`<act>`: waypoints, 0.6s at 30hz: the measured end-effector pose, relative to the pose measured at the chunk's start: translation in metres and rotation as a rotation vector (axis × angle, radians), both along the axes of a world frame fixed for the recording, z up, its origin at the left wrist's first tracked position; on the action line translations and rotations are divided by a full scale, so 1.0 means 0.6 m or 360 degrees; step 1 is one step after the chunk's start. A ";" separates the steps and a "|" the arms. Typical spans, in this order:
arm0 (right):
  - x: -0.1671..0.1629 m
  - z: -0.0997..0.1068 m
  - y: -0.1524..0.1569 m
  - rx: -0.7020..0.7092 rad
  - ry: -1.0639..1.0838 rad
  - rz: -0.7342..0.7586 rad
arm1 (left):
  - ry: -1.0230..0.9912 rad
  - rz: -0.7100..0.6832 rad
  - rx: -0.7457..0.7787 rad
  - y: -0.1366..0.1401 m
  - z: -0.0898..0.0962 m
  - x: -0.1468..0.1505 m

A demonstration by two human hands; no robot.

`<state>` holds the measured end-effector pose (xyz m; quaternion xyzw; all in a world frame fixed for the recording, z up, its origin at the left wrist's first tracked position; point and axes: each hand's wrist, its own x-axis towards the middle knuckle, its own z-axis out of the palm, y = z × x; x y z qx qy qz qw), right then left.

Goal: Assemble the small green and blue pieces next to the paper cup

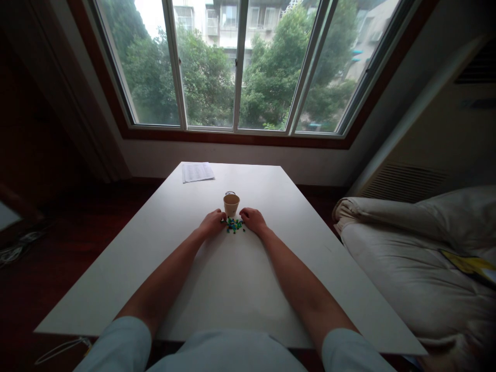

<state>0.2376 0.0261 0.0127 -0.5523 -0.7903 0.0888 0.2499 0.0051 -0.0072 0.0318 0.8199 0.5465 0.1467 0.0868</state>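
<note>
A small pile of green, blue and dark pieces [234, 225] lies on the white table [228, 289]; the pieces are too small to name. Just behind it stands an upright tan paper cup [231, 205]. My left hand [213, 223] rests at the pile's left edge, its fingers drawn together by the pieces. On the right, my right hand [253, 220] has curled fingers close to the cup's lower side and the pile. Whatever either hand's fingertips hold, if anything, is too small to make out.
Printed papers [198, 172] lie at the table's far left corner. Behind the cup is a thin dark loop [230, 192]. A beige padded sofa [411, 263] stands to the right, and a wide window [236, 67] lies beyond the table.
</note>
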 end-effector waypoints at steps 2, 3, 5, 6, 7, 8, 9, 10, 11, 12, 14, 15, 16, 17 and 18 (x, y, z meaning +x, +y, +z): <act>0.000 0.000 0.000 -0.0004 0.0003 -0.0007 | -0.0012 0.0012 -0.0011 0.001 0.000 -0.001; 0.000 0.000 0.000 -0.0002 0.0006 -0.0007 | -0.0018 0.0011 -0.0008 0.001 0.000 -0.001; 0.000 -0.001 0.001 0.0003 0.0010 0.0000 | -0.0031 0.0003 0.0000 0.002 -0.001 -0.002; 0.000 -0.002 0.001 0.0005 0.0012 0.0002 | -0.0037 -0.0001 -0.0001 0.003 -0.002 -0.002; 0.000 -0.002 0.001 0.0004 0.0015 0.0005 | -0.0047 -0.0007 -0.0006 0.003 -0.003 -0.002; 0.000 -0.002 0.001 0.0005 0.0018 0.0007 | -0.0058 -0.0011 -0.0011 0.004 -0.005 -0.003; 0.001 -0.002 0.001 0.0004 0.0020 0.0007 | -0.0070 -0.0017 -0.0012 0.005 -0.006 -0.003; 0.001 -0.002 0.001 0.0002 0.0021 0.0008 | -0.0079 -0.0023 -0.0011 0.006 -0.007 -0.004; 0.001 -0.002 0.001 0.0002 0.0023 0.0008 | -0.0088 -0.0027 -0.0005 0.006 -0.008 -0.004; 0.001 -0.002 0.001 0.0001 0.0023 0.0006 | -0.0094 -0.0028 0.0003 0.007 -0.008 -0.004; 0.000 -0.003 0.001 0.0000 0.0028 0.0002 | -0.0099 -0.0028 0.0018 0.007 -0.009 -0.004; 0.000 -0.003 0.001 0.0001 0.0031 0.0003 | -0.0099 -0.0028 0.0027 0.007 -0.009 -0.004; 0.000 -0.003 0.001 0.0001 0.0033 0.0003 | -0.0098 -0.0029 0.0036 0.006 -0.009 -0.004; 0.000 -0.003 0.001 -0.0004 0.0033 0.0002 | -0.0096 -0.0031 0.0046 0.006 -0.008 -0.004; 0.000 -0.003 0.001 -0.0009 0.0033 -0.0002 | -0.0093 -0.0033 0.0054 0.006 -0.008 -0.003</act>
